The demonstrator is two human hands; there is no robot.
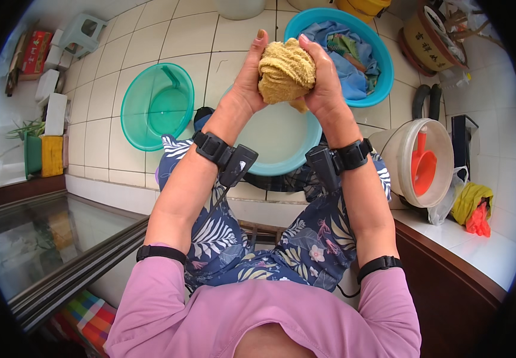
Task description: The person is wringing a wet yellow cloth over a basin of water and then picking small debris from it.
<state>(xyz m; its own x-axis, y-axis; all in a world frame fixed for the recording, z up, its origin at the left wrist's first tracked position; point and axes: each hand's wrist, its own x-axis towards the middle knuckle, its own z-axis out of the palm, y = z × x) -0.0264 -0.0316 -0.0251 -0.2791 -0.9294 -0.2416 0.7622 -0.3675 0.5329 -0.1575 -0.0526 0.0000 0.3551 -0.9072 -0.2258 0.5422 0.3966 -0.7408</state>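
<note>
Between my two hands is a bunched-up yellow terry cloth (286,71), twisted into a ball. My left hand (252,74) grips it from the left side, thumb pointing up. From the other side my right hand (325,74) presses on it, the fingers partly hidden behind the cloth. A loose end of the cloth hangs low near my right palm. Below and nearer to me, between my knees, a light-blue basin (280,169) holds cloudy, whitish water (280,134). The cloth is held above the basin's far side.
A translucent green basin (126,107) stands on the tiled floor to the left. Beyond my right hand, a blue basin (390,67) holds wet-looking blue clothes (352,80). On the right, a white bucket (387,147) contains a red dipper (423,168). A potted plant (434,42) stands far right.
</note>
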